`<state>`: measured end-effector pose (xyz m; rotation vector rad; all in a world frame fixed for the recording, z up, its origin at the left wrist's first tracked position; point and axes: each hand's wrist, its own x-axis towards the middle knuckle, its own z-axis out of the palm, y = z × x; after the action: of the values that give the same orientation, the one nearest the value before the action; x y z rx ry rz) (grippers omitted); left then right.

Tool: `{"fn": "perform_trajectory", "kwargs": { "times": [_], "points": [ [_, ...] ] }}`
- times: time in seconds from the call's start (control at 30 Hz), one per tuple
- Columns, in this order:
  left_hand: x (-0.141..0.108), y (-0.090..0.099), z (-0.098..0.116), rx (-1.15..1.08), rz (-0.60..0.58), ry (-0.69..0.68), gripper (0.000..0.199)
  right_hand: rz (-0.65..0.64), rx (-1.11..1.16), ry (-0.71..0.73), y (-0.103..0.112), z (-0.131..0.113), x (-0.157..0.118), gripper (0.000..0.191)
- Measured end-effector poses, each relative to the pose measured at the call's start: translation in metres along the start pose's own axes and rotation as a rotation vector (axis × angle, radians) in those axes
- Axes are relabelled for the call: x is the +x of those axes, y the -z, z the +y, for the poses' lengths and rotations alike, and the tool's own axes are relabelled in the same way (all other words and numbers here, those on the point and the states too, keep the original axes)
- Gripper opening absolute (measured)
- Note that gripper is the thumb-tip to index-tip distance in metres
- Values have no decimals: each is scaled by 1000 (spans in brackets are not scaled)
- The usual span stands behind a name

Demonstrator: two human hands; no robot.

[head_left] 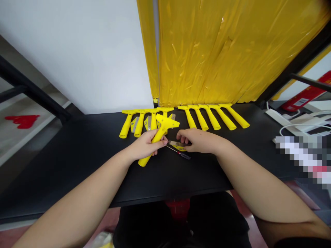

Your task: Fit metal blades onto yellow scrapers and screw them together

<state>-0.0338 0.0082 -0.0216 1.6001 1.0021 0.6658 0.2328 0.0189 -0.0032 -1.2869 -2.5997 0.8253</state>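
My left hand (146, 144) is wrapped round the handle of a yellow scraper-like tool (161, 129), its wide head tilted up to the right. Close by on the right, my right hand (198, 140) has curled fingers at a small yellow and metal blade piece (179, 146), thumb and fingers on either side of its right end. Beneath that piece a thin screwdriver (183, 155) with a dark handle lies on the black table (165, 179). The screwdriver's tip is near my left fingertips.
Several yellow handles (213, 119) stand in a row at the back right. More handles (126, 125), with blade pieces (134, 124) between them, are at the back left. White cables and a power strip (281, 120) lie far right, by a red box (306, 93).
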Motion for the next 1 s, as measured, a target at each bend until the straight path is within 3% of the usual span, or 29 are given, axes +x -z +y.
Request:
{"fn": "perform_trajectory", "kwargs": {
  "times": [0.1, 0.5, 0.73, 1.0],
  "points": [
    [0, -1, 1, 35, -5, -14, 20, -20, 36, -38, 0, 2, 0, 37],
    [0, 1, -3, 145, -36, 19, 25, -4, 241, 27, 4, 19, 6, 22],
    [0, 2, -1, 131, -58, -4, 21, 121, 28, 42, 4, 19, 9, 18],
    [-1, 3, 0, 175, -89, 23, 20, 95, -110, 122, 5, 20, 8, 24]
  ]
}}
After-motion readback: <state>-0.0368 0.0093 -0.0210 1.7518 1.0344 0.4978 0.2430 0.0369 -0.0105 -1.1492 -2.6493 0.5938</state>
